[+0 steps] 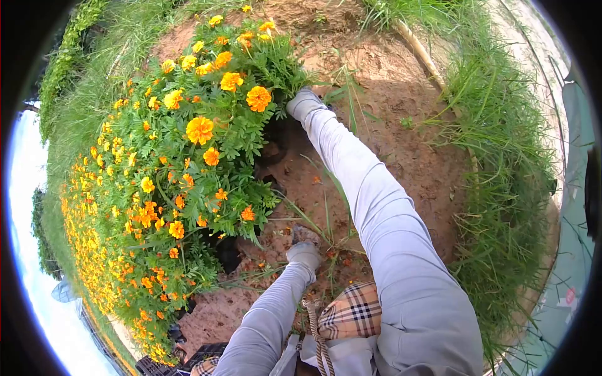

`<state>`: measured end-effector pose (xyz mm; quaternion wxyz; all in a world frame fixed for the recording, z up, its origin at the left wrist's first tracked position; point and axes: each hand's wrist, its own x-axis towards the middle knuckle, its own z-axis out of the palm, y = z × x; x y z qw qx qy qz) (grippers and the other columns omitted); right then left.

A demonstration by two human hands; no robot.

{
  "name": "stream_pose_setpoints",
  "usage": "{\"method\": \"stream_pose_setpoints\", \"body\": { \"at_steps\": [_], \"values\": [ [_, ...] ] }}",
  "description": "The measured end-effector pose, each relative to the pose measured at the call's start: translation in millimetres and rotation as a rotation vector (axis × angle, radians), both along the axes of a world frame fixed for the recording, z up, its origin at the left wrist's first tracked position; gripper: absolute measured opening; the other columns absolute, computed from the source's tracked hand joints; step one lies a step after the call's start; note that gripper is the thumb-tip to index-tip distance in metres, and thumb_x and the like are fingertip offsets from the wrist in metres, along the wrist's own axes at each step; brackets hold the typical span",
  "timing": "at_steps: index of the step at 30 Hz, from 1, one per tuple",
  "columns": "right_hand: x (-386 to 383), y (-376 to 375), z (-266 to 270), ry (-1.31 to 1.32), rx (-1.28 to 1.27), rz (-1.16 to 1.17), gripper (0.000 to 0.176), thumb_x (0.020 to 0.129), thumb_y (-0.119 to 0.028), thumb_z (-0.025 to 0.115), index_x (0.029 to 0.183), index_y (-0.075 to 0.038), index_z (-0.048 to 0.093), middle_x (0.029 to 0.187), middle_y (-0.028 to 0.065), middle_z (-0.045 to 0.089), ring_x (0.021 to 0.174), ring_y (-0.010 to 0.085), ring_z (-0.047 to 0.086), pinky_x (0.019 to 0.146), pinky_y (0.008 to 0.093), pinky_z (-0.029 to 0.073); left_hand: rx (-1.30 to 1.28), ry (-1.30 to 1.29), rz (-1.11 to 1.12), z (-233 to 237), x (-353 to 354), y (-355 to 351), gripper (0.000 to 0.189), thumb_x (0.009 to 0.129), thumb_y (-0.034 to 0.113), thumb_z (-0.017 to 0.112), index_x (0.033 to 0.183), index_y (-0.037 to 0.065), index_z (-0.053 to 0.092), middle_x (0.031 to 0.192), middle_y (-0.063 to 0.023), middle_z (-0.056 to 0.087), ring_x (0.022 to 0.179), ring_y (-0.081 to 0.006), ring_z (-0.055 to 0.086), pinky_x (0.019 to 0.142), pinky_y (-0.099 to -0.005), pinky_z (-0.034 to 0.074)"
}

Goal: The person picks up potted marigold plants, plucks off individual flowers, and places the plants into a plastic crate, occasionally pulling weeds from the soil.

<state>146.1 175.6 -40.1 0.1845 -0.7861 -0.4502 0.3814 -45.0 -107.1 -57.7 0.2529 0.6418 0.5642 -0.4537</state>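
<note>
My right hand [305,104], in a light grey glove, reaches to the base of a bushy marigold plant [276,75] at the top of the row. Leaves and shadow cover its fingers. Lower down, my left hand [304,254] is gloved too and hangs close over the bare soil [389,163], beside a few grass blades [320,222]. Its dark, soiled finger end is foreshortened, and I cannot tell whether anything is in it. Orange marigold blooms [200,130] stand just left of both hands.
Marigolds [106,219] run down the left side. Dark containers [229,254] show beneath the leaves, with a black crate [207,352] at the bottom. Tall grass [501,156] lines the right, with a pale stick [419,53] on the soil and a greenish sheet [574,207] beyond.
</note>
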Motion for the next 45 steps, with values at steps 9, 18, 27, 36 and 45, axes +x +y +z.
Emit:
{"method": "stream_pose_setpoints", "body": {
  "at_steps": [9, 18, 27, 36, 45],
  "values": [
    [56.7, -10.8, -68.4, 0.695, 0.743, -0.659, 0.07, 0.081, -0.054, 0.056, 0.123, 0.002, 0.049, 0.119, 0.0113, 0.056, 0.101, 0.0235, 0.055, 0.09, 0.0336, 0.04, 0.03, -0.058, 0.018, 2.9, -2.9, -0.1, 0.033, 0.077, 0.027, 0.058, 0.105, 0.011, 0.064, 0.108, -0.0106, 0.063, 0.101, -0.0237, 0.061, 0.082, -0.0337, 0.049],
    [46.2, 48.8, -18.1, 0.091, 0.122, -0.179, 0.054, 0.076, -0.047, 0.056, 0.108, -0.004, 0.061, 0.108, 0.0189, 0.06, 0.101, 0.0321, 0.057, 0.085, 0.0364, 0.044, 0.043, -0.06, 0.023, 1.9, -2.0, 2.0, 0.032, 0.077, 0.026, 0.058, 0.105, 0.011, 0.064, 0.109, -0.0094, 0.063, 0.102, -0.0233, 0.06, 0.083, -0.0342, 0.049],
    [9.2, 60.8, -49.8, -0.201, 0.191, -0.032, 0.049, 0.082, -0.045, 0.048, 0.109, -0.006, 0.06, 0.109, 0.0205, 0.059, 0.1, 0.036, 0.056, 0.085, 0.0389, 0.045, -0.014, -0.091, 0.051, -10.3, -10.2, 2.3, 0.034, 0.077, 0.025, 0.058, 0.107, 0.01, 0.063, 0.11, -0.0106, 0.062, 0.102, -0.0239, 0.06, 0.082, -0.0354, 0.049],
    [6.9, -51.1, 45.6, -0.136, 0.233, 0.444, 0.045, 0.075, -0.04, 0.058, 0.109, -0.012, 0.06, 0.103, 0.017, 0.062, 0.095, 0.0344, 0.058, 0.082, 0.0389, 0.046, -0.06, -0.052, 0.023, 0.1, -3.6, 7.1, 0.035, 0.076, 0.027, 0.06, 0.107, 0.01, 0.063, 0.111, -0.0108, 0.062, 0.103, -0.0247, 0.06, 0.083, -0.0354, 0.048],
    [-101.6, -54.4, -39.7, -0.143, 0.174, 0.72, 0.026, 0.078, -0.026, 0.052, 0.088, -0.009, 0.069, 0.096, 0.0156, 0.064, 0.09, 0.034, 0.06, 0.08, 0.0375, 0.047, -0.041, -0.019, 0.057, -4.0, -2.5, 4.0, 0.036, 0.077, 0.028, 0.059, 0.108, 0.01, 0.064, 0.112, -0.0089, 0.062, 0.104, -0.0231, 0.06, 0.084, -0.0347, 0.048]
  ]
}}
